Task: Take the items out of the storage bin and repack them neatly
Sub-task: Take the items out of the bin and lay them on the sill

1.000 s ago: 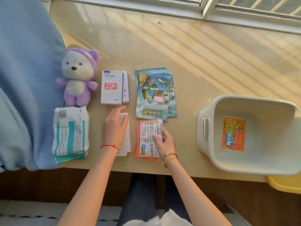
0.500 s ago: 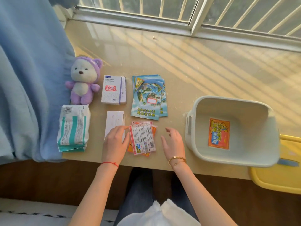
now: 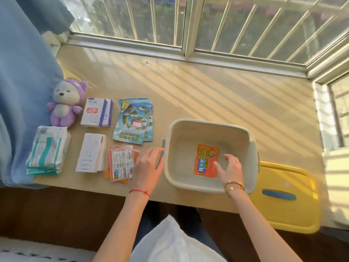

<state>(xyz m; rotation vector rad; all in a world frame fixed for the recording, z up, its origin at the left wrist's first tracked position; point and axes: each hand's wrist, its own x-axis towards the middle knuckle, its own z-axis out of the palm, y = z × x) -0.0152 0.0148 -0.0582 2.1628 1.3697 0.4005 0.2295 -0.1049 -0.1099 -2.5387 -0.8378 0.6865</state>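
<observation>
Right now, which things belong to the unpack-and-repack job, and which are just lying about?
Job:
storage bin
orange packet inside it
packet stack
white box
blue booklets
white-and-purple box
plush bear
teal-striped pack
left hand
right hand

Lying about:
yellow lid
blue curtain

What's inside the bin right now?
Only one orange packet lies flat on the floor of the bin. The right hand reaches in over it, covering the packet's lower right corner.
</observation>
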